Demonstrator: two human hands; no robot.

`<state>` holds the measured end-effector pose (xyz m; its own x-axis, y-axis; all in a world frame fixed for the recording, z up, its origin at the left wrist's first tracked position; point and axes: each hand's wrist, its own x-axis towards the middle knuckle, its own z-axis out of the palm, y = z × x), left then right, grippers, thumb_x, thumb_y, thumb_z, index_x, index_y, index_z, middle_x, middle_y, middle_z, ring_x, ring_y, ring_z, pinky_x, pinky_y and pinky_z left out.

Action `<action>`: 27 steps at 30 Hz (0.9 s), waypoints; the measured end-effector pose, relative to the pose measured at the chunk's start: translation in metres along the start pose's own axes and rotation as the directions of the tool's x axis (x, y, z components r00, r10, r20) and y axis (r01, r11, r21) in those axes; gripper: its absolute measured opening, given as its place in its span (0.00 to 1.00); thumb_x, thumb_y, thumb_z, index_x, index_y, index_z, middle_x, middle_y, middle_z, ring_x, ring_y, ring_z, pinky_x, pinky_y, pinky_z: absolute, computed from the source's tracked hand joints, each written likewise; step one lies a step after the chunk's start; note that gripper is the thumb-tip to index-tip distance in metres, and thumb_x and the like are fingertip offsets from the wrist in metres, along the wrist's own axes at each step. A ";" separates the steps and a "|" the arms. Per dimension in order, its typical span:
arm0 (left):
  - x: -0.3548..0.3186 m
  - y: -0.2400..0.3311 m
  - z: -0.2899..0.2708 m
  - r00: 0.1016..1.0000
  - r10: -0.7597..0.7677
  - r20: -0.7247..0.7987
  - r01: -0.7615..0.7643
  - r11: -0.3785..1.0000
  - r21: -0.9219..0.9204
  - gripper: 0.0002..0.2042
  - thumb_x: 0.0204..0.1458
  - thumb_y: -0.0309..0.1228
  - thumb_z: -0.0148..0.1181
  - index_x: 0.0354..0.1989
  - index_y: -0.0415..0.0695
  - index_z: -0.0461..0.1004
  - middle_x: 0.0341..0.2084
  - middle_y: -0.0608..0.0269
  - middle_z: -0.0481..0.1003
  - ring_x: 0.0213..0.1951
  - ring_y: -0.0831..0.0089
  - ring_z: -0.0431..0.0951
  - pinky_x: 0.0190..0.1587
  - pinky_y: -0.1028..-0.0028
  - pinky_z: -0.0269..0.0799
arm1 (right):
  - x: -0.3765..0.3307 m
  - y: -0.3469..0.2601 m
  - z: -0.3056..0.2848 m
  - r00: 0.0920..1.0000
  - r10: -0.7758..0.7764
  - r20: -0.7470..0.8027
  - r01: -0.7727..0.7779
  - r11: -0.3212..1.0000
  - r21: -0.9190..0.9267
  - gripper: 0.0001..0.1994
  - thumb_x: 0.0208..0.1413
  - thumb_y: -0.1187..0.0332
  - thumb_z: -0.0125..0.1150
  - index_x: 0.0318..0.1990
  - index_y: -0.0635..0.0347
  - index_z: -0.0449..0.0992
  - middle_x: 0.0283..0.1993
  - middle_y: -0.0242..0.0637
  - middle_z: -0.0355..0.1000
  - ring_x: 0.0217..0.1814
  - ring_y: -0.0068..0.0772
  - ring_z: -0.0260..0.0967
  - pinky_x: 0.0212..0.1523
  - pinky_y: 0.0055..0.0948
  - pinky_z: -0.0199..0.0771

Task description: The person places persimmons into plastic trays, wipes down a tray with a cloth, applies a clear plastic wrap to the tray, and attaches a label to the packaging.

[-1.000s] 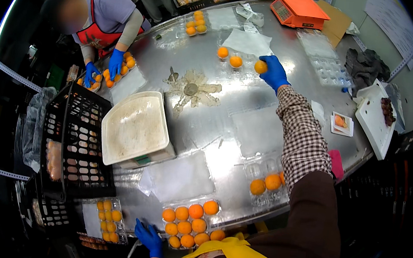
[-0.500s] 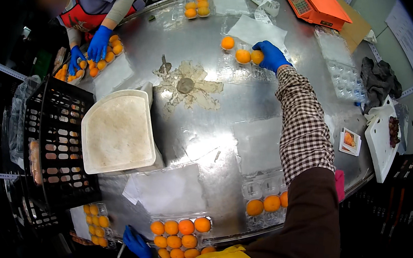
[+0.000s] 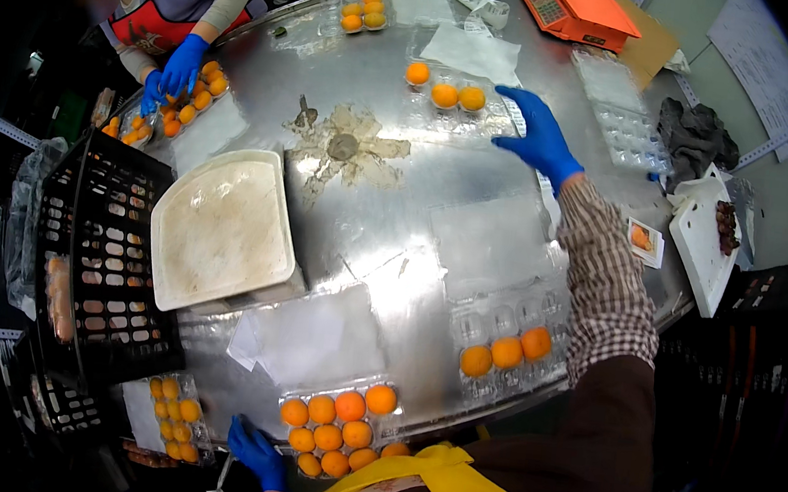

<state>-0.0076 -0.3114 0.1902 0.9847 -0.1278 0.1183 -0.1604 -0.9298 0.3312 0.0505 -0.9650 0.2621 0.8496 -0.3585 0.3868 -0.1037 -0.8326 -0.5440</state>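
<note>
My right hand (image 3: pixel 546 139), in a blue glove, is open with thumb and fingers apart, holding nothing. It is just right of a clear plastic fruit tray (image 3: pixel 453 123) with three oranges in it; the nearest orange (image 3: pixel 472 99) sits in its cup, apart from my fingers. My left hand (image 3: pixel 258 456), also blue-gloved, rests at the near table edge, fingers stretched out. Beside it stands a tray mostly filled with rows of oranges (image 3: pixel 328 437). At the near right, another clear tray (image 3: pixel 485 388) holds three oranges (image 3: pixel 506 353) in one row.
A cream plastic bin (image 3: pixel 224 234) stands beside a black crate (image 3: pixel 122 267) on the left. A co-worker's gloved hands (image 3: pixel 182 66) handle oranges at the far left. An orange scale (image 3: pixel 578 12), empty trays (image 3: pixel 621 107), a grey cloth (image 3: pixel 697 138) and a white tray (image 3: pixel 703 252) lie rightward.
My right hand has let go of an orange in the far tray and drawn back to the right, opening. My left hand stays by the near tray. The view has shifted slightly.
</note>
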 end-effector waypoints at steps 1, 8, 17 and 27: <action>-0.005 -0.005 0.001 1.000 0.006 -0.018 -0.006 1.000 0.001 0.21 0.53 0.31 0.43 0.54 0.34 0.59 0.47 0.44 0.62 0.50 0.52 0.61 0.53 0.61 0.54 | -0.020 -0.022 -0.009 0.999 -0.023 0.023 0.023 1.000 -0.013 0.35 0.32 0.69 0.69 0.54 0.52 0.63 0.55 0.41 0.61 0.57 0.42 0.56 0.57 0.35 0.57; -0.004 -0.022 0.017 0.985 0.144 -0.090 -0.147 0.989 -0.029 0.26 0.49 0.33 0.51 0.56 0.35 0.57 0.47 0.42 0.64 0.49 0.49 0.63 0.53 0.60 0.56 | -0.195 -0.154 -0.010 0.957 0.030 0.290 -0.074 0.987 0.142 0.35 0.34 0.69 0.69 0.55 0.53 0.63 0.56 0.40 0.60 0.59 0.42 0.54 0.59 0.34 0.55; 0.006 -0.002 -0.018 0.973 0.198 -0.120 -0.227 0.924 -0.308 0.26 0.50 0.27 0.53 0.58 0.35 0.53 0.53 0.47 0.59 0.54 0.56 0.58 0.56 0.63 0.51 | -0.322 -0.257 0.035 0.822 0.115 0.558 -0.249 0.953 0.171 0.35 0.33 0.67 0.70 0.55 0.56 0.62 0.56 0.40 0.61 0.59 0.42 0.55 0.58 0.35 0.55; 0.011 0.011 -0.028 0.974 0.225 -0.034 -0.206 0.806 -0.556 0.30 0.45 0.23 0.57 0.58 0.40 0.53 0.56 0.55 0.57 0.55 0.64 0.59 0.53 0.68 0.55 | -0.341 -0.279 0.065 0.897 -0.024 0.441 -0.053 0.985 0.162 0.31 0.32 0.67 0.67 0.51 0.54 0.66 0.48 0.40 0.65 0.51 0.44 0.61 0.53 0.37 0.61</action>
<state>-0.0003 -0.3139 0.2212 0.9204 -0.3222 0.2214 -0.3693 -0.5311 0.7626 -0.1761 -0.5828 0.2336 0.9928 -0.1153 0.0315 -0.0637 -0.7331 -0.6771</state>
